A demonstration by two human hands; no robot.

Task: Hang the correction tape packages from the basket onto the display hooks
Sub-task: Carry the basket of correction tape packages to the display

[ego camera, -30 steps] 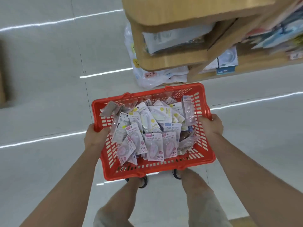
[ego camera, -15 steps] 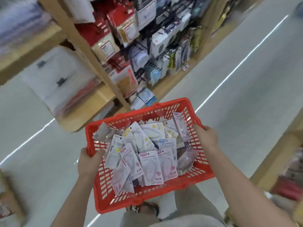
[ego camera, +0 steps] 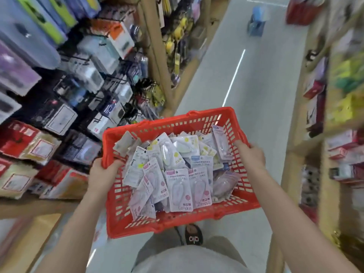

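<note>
A red plastic basket [ego camera: 197, 119] is held in front of my body, above the aisle floor. It is filled with several correction tape packages [ego camera: 178, 189], white and pale pink cards with clear blisters, lying in a loose heap. My left hand [ego camera: 103, 173] grips the basket's left rim. My right hand [ego camera: 251, 155] grips its right rim. Black display hooks [ego camera: 116, 83] with hanging goods stick out of the shelf unit at the left; the view of them is blurred.
Wooden shelf units line both sides of the aisle: boxed goods [ego camera: 39, 146] at the left, more packages [ego camera: 342, 152] at the right. The grey floor [ego camera: 262, 79] runs ahead between them. A blue object [ego camera: 256, 22] stands far down the aisle. My shoe [ego camera: 194, 234] shows below the basket.
The view has swung from the bare floor and shelf end round into the aisle, with the hook display now at the left. Both hands have kept their grip on the basket.
</note>
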